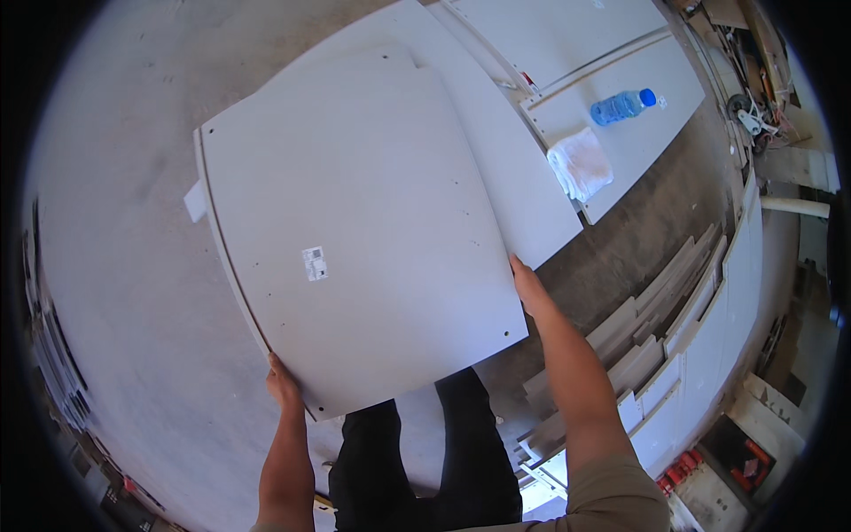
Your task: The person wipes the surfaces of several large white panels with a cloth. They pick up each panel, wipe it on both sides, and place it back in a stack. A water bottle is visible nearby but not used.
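Brownish sleeve (616, 496) nearest. White panel (381, 195) between left hand (283, 383) and right hand (530, 285), gripped at opposite edges; finger spread cannot be told. Flat, few small holes, printed label (315, 263).

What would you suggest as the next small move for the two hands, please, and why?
I would perhaps slide the left hand and right hand slightly farther along the edges of the pale panel: both hold it close to its near end, leaving most of its length beyond them.
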A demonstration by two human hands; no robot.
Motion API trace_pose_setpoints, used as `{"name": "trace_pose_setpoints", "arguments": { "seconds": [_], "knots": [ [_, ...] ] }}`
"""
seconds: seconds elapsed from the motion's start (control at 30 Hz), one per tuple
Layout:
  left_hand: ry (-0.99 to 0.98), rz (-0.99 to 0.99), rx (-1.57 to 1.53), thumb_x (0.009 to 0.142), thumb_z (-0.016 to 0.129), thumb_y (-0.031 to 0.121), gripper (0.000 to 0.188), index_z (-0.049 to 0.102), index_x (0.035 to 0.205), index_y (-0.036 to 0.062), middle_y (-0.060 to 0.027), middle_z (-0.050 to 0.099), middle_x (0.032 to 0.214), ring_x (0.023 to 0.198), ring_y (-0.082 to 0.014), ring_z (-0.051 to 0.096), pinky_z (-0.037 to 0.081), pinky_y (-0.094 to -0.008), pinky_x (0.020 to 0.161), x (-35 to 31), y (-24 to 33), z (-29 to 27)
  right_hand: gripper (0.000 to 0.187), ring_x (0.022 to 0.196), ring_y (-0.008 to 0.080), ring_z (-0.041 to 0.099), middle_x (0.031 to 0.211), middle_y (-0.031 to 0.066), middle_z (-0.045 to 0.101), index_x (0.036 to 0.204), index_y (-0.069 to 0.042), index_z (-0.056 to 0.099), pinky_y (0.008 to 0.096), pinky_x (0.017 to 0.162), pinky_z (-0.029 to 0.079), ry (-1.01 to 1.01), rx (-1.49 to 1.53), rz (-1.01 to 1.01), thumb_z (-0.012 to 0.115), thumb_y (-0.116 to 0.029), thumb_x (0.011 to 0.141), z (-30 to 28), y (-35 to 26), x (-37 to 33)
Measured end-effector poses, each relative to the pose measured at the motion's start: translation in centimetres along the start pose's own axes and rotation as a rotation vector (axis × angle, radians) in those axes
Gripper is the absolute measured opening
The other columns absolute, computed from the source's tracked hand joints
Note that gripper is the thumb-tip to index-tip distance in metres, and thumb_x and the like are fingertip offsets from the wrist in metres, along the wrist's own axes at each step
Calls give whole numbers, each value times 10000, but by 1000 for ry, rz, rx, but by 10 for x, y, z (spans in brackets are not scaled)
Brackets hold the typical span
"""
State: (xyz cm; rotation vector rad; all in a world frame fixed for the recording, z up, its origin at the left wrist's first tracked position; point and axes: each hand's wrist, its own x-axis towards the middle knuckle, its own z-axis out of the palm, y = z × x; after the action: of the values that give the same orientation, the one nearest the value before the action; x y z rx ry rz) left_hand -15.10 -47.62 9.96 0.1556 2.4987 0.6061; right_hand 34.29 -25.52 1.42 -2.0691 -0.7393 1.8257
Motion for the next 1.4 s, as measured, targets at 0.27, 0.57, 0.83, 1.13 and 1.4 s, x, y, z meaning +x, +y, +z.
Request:
{"name": "trace_pose_setpoints", "arguments": {
  "seconds": [0.27,0.57,0.83,1.13,1.4],
  "knots": [
    [-42,296,126,1000,497,471,606,686,830,-79,-102,631,651,624,-163,492,423,-388,581,21,46,-89,625,936,431,654,926,267,687,934,34,709,490,836,490,597,-350,105,452,-535,971,39,-5,-126],
    [-319,670,143,992,457,544,681,675,1125,-87,-198,713,1036,876,-276,657,527,-415,771,-52,207,-129,564,906,450,643,883,290,656,963,21,675,493,799,471,913,292,134,449,-496,973,49,70,-373],
    [-855,1333,382,1022,456,477,621,640,1160,-99,-206,707,1084,974,-276,666,500,-373,875,-190,297,-3,593,724,199,549,781,132,625,994,91,668,370,738,467,1403,978,404,516,-483,974,80,167,-529],
    [-1024,1852,800,1013,332,534,696,697,953,-55,-277,688,933,921,-462,640,490,-522,846,-461,233,172,549,915,238,592,1012,166,661,1084,71,652,376,869,462,1670,1614,430,519,-446,960,120,351,-549],
    [-1030,2081,1160,1013,235,570,787,706,935,-57,-318,658,1010,1024,-486,598,455,-542,931,-683,99,278,573,993,258,595,1135,169,647,1204,127,587,383,926,454,1759,1831,523,516,-385,956,40,442,-583]
  ]
}}
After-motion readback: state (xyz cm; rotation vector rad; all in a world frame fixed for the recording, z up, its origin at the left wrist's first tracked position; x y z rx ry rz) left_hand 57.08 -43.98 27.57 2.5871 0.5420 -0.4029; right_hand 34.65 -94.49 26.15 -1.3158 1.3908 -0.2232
